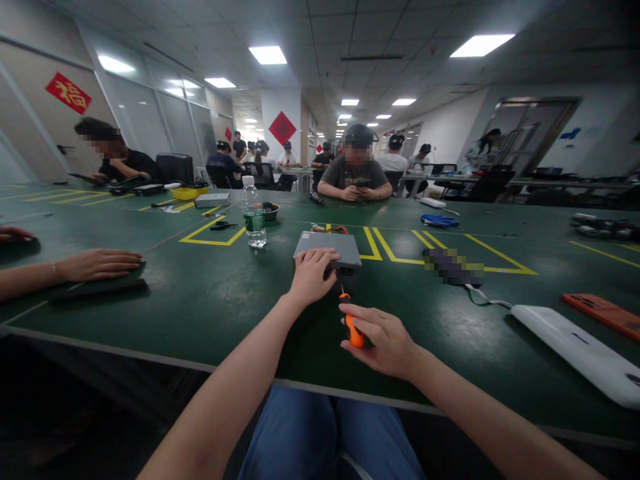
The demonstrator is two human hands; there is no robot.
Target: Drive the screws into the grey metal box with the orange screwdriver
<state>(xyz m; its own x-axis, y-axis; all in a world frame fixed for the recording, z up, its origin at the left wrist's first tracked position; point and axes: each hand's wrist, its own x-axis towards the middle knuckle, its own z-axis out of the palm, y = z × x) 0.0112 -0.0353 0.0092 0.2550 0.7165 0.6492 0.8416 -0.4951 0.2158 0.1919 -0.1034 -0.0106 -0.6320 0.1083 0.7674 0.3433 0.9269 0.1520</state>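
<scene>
Blue, denim-like trousers [295,433] are worn, plain and fairly smooth, shading darker along the inner sides. The forearms [257,360] are slim and bare, and the hands [387,340] are bare too.

Rectangular ceiling lights [268,55] shine above white walls [447,121], black chairs [259,176] and a green table [200,327].

Screwdriver [355,333] orange and black; metal box [347,246] grey; tabletop [200,293] green, yellow-lined.
</scene>
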